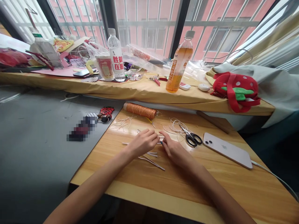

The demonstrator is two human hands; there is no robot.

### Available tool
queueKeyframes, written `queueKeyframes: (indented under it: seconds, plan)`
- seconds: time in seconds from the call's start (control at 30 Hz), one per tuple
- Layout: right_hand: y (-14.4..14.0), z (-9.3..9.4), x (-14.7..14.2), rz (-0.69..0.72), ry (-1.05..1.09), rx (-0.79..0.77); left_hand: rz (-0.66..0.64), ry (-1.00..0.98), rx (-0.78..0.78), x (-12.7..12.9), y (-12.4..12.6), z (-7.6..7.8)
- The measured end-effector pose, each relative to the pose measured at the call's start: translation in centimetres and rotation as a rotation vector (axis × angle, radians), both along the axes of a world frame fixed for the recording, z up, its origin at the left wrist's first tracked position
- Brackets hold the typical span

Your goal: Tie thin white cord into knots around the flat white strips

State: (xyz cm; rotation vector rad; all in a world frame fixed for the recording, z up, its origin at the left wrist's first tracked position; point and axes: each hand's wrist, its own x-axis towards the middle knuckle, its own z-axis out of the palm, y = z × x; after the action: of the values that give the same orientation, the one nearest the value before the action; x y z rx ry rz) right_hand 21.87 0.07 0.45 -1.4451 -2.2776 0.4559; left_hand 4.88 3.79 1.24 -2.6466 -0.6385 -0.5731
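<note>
Both hands meet over the middle of a wooden table (198,186). My left hand (145,142) is closed, palm down, around white cord (125,143), whose end sticks out to its left. Close on its right, my right hand (172,148) pinches the same cord between thumb and forefinger; the exact grip is partly hidden. Beneath the hands, loose pieces of white cord (153,163) lie on the wood. Black-handled scissors (192,138) rest to the right, their blades over a tangle of thin pale thread (176,125).
Behind the hands lies a spool of orange thread (140,110). A phone (227,150) with a charging cable is at the right. On the cloth-covered ledge stand an orange drink bottle (179,63), a water bottle (116,59) and a red strawberry bag (235,88). Pliers (157,81) lie there too.
</note>
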Motion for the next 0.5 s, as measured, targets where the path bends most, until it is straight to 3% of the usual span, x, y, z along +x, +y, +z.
queueKeyframes:
  seconds: [0.13,0.23,0.3,0.5]
  plan:
    - [0.2,-0.1,-0.4,-0.085,0.082,0.047,0.078,-0.021,0.041,0.4,-0.6,-0.2]
    - [0.3,-0.1,-0.5,-0.135,0.143,0.085,0.122,-0.143,-0.061,0.9,-0.9,-0.7]
    - [0.3,0.0,-0.4,-0.149,0.169,0.110,0.136,-0.305,-0.257,1.3,-1.0,-0.9]
    - [0.2,0.6,0.0,-0.147,0.315,0.119,0.066,-0.724,-1.126,1.4,-0.3,-1.0]
